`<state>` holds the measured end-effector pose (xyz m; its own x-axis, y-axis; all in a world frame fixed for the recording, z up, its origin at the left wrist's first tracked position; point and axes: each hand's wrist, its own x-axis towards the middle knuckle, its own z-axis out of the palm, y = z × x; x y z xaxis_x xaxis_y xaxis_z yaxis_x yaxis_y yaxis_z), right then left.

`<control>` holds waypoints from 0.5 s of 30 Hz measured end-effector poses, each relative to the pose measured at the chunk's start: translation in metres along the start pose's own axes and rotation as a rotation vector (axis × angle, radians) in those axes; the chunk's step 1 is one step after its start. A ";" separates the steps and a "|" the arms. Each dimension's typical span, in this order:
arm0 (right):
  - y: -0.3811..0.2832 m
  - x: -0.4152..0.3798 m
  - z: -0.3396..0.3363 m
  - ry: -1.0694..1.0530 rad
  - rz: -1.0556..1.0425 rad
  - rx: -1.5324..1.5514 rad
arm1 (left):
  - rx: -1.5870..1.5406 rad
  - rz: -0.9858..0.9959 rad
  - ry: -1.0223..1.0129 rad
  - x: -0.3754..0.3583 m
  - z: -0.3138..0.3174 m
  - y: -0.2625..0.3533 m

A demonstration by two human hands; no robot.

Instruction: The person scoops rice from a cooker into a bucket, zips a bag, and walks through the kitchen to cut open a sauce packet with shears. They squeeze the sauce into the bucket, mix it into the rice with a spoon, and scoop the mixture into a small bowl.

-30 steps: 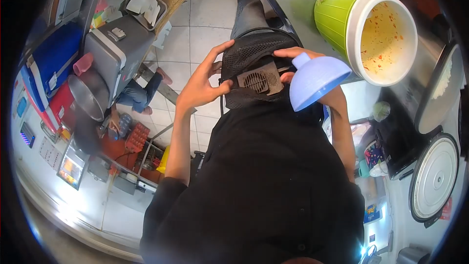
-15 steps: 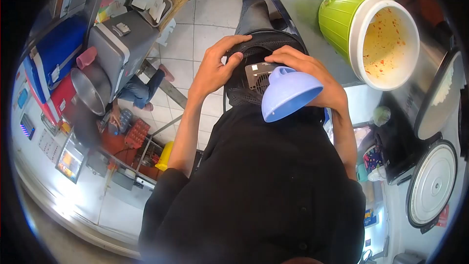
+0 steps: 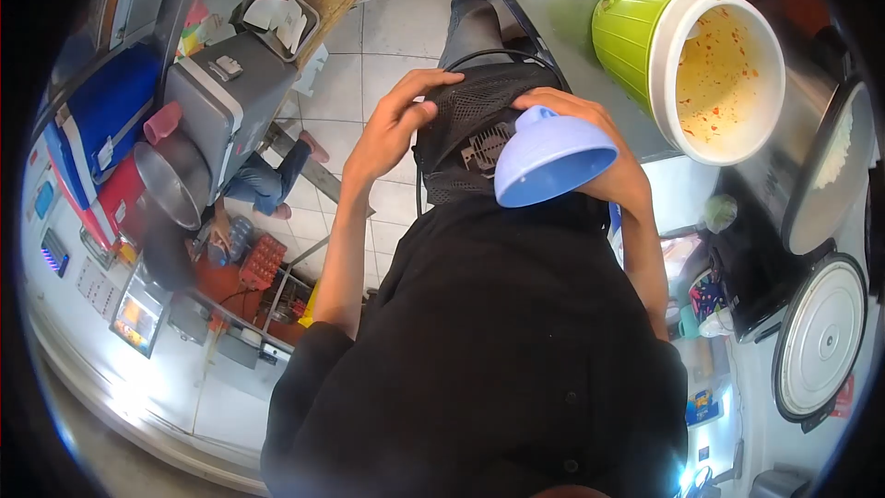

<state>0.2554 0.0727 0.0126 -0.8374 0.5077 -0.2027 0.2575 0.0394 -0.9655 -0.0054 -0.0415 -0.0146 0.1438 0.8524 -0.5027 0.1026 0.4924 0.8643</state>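
At my waist is a black mesh pouch (image 3: 466, 111), with a dark vented device (image 3: 486, 148) showing through the mesh. My left hand (image 3: 392, 124) is at the pouch's left side, thumb and fingers apart, fingertips against or very near its edge. My right hand (image 3: 608, 152) is on the other side, its fingers curled over the pouch's right part. The same hand holds a light blue plastic cup (image 3: 558, 161) with a small loop handle, tilted with its mouth toward me. The cup hides part of the hand's grip.
A lime-green bucket (image 3: 636, 41) lies tipped on the metal counter (image 3: 562, 0), orange residue inside. Round lids (image 3: 823, 339) stand at right. Left are a grey cooler box (image 3: 207, 97), a metal bowl (image 3: 171, 184), a red egg tray (image 3: 264, 261) and another person's hand (image 3: 221, 231).
The mesh has come down over the device, which showed bare before. My left hand has moved slightly left, and the blue cup slightly up and right.
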 end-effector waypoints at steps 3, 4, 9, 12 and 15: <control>-0.001 -0.012 0.002 0.053 0.061 0.009 | 0.198 0.102 0.064 -0.018 0.010 0.015; -0.004 -0.014 0.002 0.055 0.063 0.007 | 0.196 0.103 0.062 -0.026 0.014 0.025; -0.008 -0.016 0.003 0.084 0.117 0.064 | 0.375 0.060 0.125 -0.049 0.019 0.058; -0.005 -0.011 0.003 0.061 0.191 0.237 | 0.485 0.036 0.018 -0.048 0.015 0.067; 0.007 -0.008 0.005 0.103 0.128 0.257 | 0.538 0.039 0.000 -0.047 0.017 0.066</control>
<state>0.2618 0.0642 0.0065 -0.7494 0.5792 -0.3206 0.2169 -0.2428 -0.9455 0.0117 -0.0524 0.0661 0.1581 0.8682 -0.4704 0.5871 0.3003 0.7517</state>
